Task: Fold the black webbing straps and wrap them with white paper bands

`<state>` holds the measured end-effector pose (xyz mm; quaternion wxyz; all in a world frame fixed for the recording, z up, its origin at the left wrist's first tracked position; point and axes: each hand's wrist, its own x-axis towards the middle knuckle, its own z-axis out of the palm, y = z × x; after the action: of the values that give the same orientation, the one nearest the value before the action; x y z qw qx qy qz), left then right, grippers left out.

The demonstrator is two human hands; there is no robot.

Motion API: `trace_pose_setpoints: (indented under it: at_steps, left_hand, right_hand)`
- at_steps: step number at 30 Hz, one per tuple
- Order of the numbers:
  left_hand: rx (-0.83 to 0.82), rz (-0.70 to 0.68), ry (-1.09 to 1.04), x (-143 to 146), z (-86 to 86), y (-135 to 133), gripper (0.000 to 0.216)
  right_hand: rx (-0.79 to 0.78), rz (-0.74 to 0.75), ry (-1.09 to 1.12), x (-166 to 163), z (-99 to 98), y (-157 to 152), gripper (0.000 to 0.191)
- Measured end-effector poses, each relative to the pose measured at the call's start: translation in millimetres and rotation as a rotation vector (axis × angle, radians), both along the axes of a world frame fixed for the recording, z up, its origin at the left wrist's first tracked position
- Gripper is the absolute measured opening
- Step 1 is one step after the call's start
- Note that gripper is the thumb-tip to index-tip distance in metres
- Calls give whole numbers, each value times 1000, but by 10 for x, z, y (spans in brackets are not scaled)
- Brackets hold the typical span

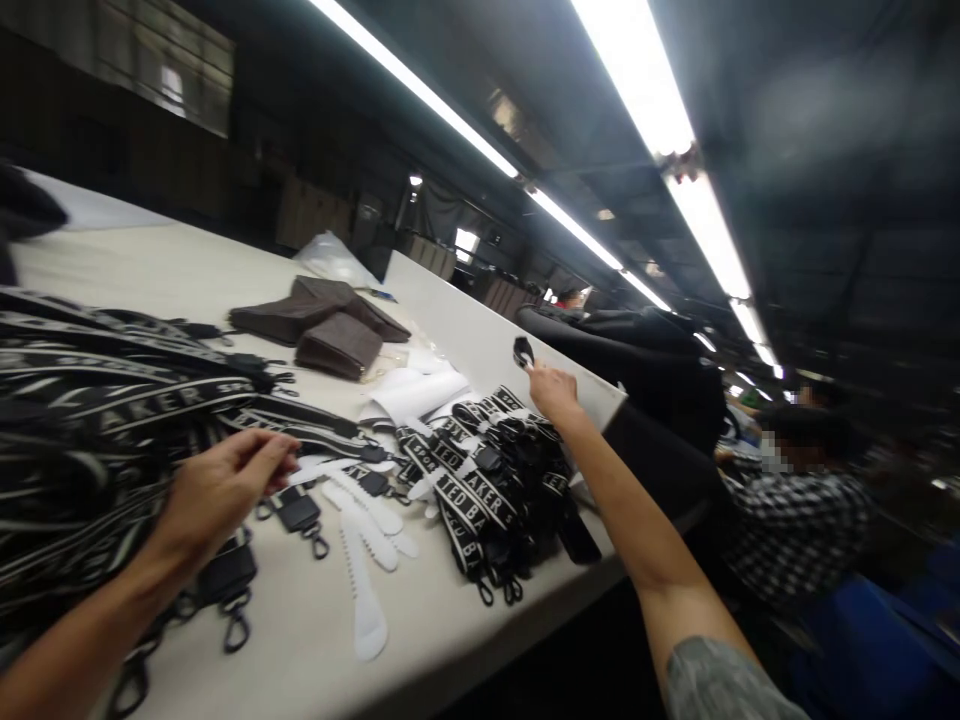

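Two hands work well apart over a pale surface (315, 620) crowded with black-and-white lettered straps. The right hand (551, 390) is stretched out to the far edge, its fingers pinched on a small black loop (523, 350) held up just above a folded strap bundle (487, 480) that lies near the surface's right edge. The left hand (217, 490) hovers low over a loose strap pile (97, 420), fingers curled with the tips drawn together on or just over a white plastic strip (311, 470); whether it truly grips the strip I cannot tell. More white strips (367, 580) and black clips (300, 512) lie between the hands. The likeliest slip is at the right: the loop is held only by the fingertips at full reach, so it could drop behind the white wall (480, 340) or off the edge. The bundle sits close to that edge, and a brush of the forearm could push its hanging clips over. On the left, the clips and straps overlap, so lifting one piece could drag others or tangle the hooks. Brown pouches (330, 325) sit farther back, away from both hands.
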<state>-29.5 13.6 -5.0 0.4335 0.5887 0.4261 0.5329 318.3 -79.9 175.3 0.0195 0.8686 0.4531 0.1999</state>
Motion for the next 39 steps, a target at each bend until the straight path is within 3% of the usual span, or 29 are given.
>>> trace_pose_setpoints:
  at_steps: [4,7,9,12,14,16,19,22,24,25,27,29,33,39]
  left_hand:
    - [57,-76,-15,62,109,-150,31]
    - [71,-124,-34,98,50,-127,27]
    - [86,-135,-14,112,10,-128,27]
    - [104,-162,2,124,-6,-165,27]
    - [106,-171,4,123,-5,-178,27]
    - [104,-164,5,111,-12,-164,26]
    - [95,-137,1,76,-39,-111,24]
    - [87,-107,1,38,-57,-70,23]
    - [88,-99,5,24,-52,-66,23]
    - [91,-101,7,21,-45,-72,22]
    - [95,-116,8,24,-26,-91,22]
    - [95,-140,-2,31,-2,-112,23]
    - [65,-221,-81,33,60,-121,27]
    - [51,-367,-345,-7,158,-117,66]
  right_hand:
    - [-210,61,99,27,-373,188,34]
    - [-243,101,88,22,-386,384,42]
    - [-185,194,58,-141,-347,512,40]
    - [-32,590,192,-724,-339,691,37]
    - [-23,927,418,-1276,-403,845,33]
    - [-1,1182,457,-1853,-517,1040,42]
    - [5,1314,307,-2572,-702,1351,61]
    - [-218,1288,258,-2924,-785,1576,37]
    - [-314,1271,298,-2911,-742,1630,12]
    - [-331,1273,315,-2838,-691,1620,8]
    - [-317,1288,429,-2601,-545,1524,20]
    - [-243,1299,707,-2312,-368,1335,33]
    - [35,1237,1295,-1832,-17,789,45]
    - [561,1312,1495,-1489,491,83,34]
